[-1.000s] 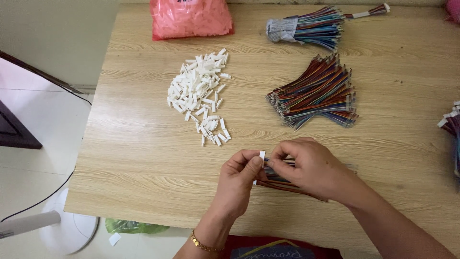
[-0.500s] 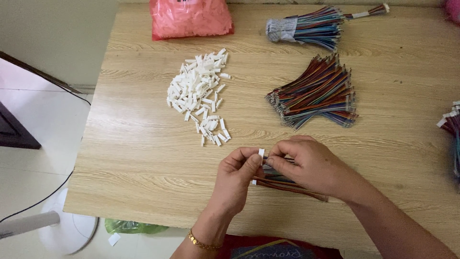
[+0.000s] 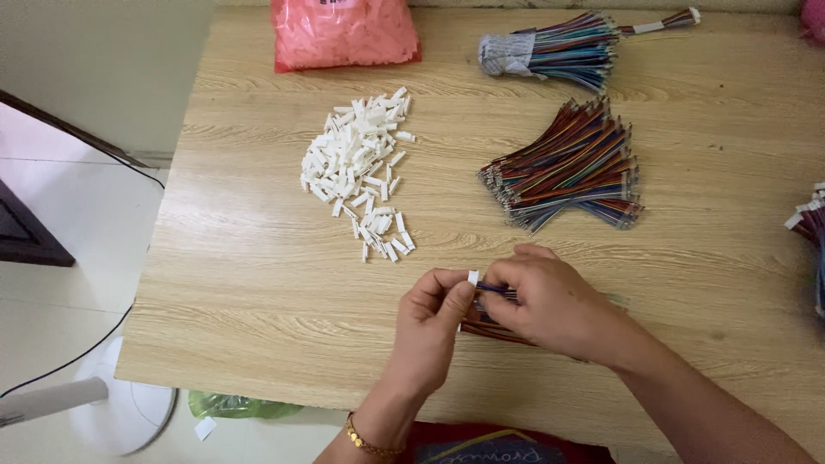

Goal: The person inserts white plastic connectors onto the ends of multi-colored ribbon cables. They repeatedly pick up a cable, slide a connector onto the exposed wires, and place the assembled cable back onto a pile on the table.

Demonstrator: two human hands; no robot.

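Note:
My left hand (image 3: 434,322) pinches a small white plastic connector (image 3: 473,277) between thumb and fingers. My right hand (image 3: 554,305) holds a thin wire (image 3: 491,288) whose end meets the connector. Under both hands lies a short bundle of coloured wires (image 3: 494,331), partly hidden by my fingers. A pile of white connectors (image 3: 357,167) lies on the wooden table (image 3: 258,275) to the upper left of my hands. A larger bundle of coloured wires (image 3: 571,167) lies beyond my right hand.
A pink plastic bag (image 3: 344,34) sits at the table's far edge. A taped bundle of coloured wires (image 3: 550,51) lies at the back right. More wires (image 3: 812,228) reach in at the right edge. A white fan base (image 3: 120,412) stands on the floor at left.
Both hands have stayed over the small wire bundle, shifting only slightly; the connector remains pinched in my left hand while my right hand works the wire against it.

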